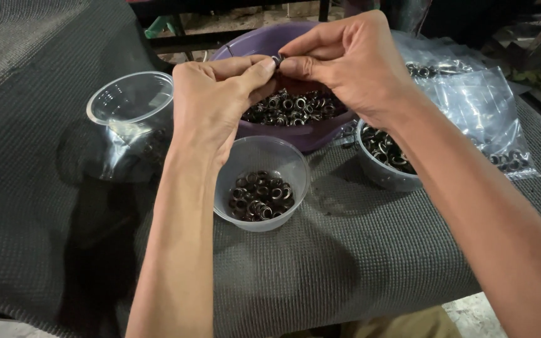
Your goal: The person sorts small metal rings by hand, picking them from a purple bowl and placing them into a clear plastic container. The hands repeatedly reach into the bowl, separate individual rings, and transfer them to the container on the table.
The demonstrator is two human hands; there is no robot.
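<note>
Head view: my left hand and right hand meet above the purple basin, both pinching one small metal eyelet between thumb and forefinger tips. Loose eyelets fill the basin below. Nearer me stands a clear cup of eyelets, a second at right, an empty cup at left, and plastic bags at far right.
</note>
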